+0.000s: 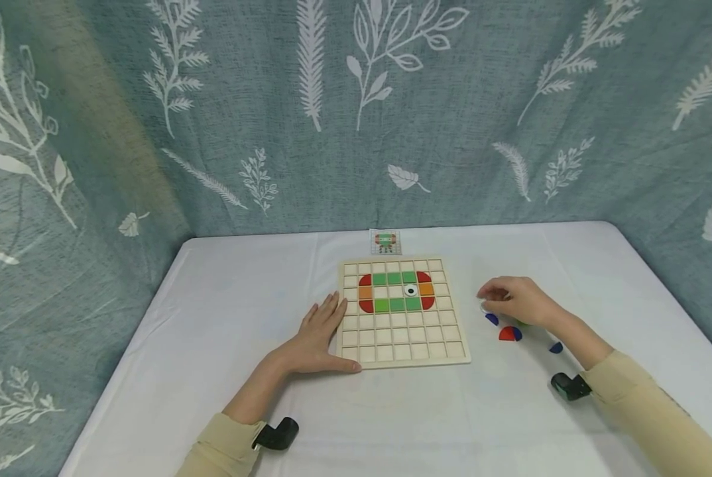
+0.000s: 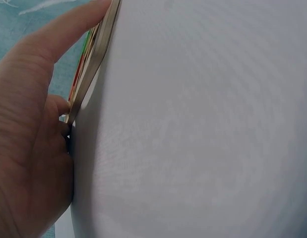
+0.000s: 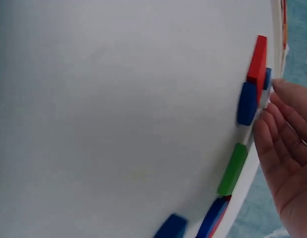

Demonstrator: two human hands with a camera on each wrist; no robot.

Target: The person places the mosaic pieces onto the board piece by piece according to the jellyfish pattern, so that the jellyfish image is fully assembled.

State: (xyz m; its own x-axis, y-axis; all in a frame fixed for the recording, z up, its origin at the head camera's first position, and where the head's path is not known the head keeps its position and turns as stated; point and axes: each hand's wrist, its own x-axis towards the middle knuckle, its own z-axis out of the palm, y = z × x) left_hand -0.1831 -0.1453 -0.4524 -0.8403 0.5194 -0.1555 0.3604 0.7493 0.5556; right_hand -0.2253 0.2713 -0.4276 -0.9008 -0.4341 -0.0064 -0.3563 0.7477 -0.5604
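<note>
A pale wooden grid board (image 1: pixel 415 364) lies mid-table, with red, orange and green tiles forming a ring and a round white eye tile (image 1: pixel 411 290) inside it. My left hand (image 1: pixel 315 336) rests against the board's left edge, fingers straight along the side and thumb at the near corner. To the right of the board, my right hand (image 1: pixel 520 301) pinches a small white piece (image 1: pixel 483 307) low over the table. Close beneath it lie a blue piece (image 1: pixel 492 319) and a red piece (image 1: pixel 506 334) beside another blue one. A green piece (image 3: pixel 232 169) shows near the fingers in the right wrist view.
A small printed pattern card (image 1: pixel 386 242) lies behind the board, near the table's back edge. Another dark blue piece (image 1: pixel 555 347) sits below the right forearm. A leaf-patterned curtain (image 1: pixel 332 179) hangs behind the white-covered table (image 1: pixel 213 318).
</note>
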